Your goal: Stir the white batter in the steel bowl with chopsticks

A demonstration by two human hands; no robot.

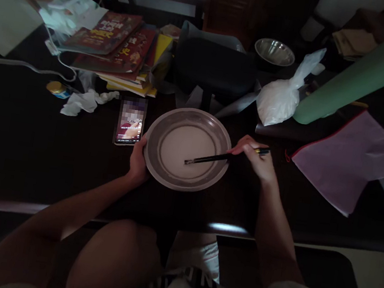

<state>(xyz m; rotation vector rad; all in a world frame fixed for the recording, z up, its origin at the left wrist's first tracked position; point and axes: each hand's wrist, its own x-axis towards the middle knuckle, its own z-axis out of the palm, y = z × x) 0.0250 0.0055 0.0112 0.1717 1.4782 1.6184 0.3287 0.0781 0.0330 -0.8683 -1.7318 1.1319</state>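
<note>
A round metal basin (151,159) with whitish contents (185,143) stands on the dark table in front of me. My left hand (138,161) grips the basin's left rim, fingers mostly hidden behind it. In my right hand (253,155) is a slim black brush (211,157), closed between thumb and fingers. The brush slants left over the basin, its tip above or touching the pale contents; I cannot tell which. Just left of the basin lies a phone (130,125) with its screen lit.
Red-covered books (119,51) are stacked back left, near crumpled tissue (81,102) and a small yellow-lidded jar (57,89). Behind the basin sits a black case (214,65). To the right are a bag of white powder (278,101), a green roll (364,76) and a purple pouch (351,163).
</note>
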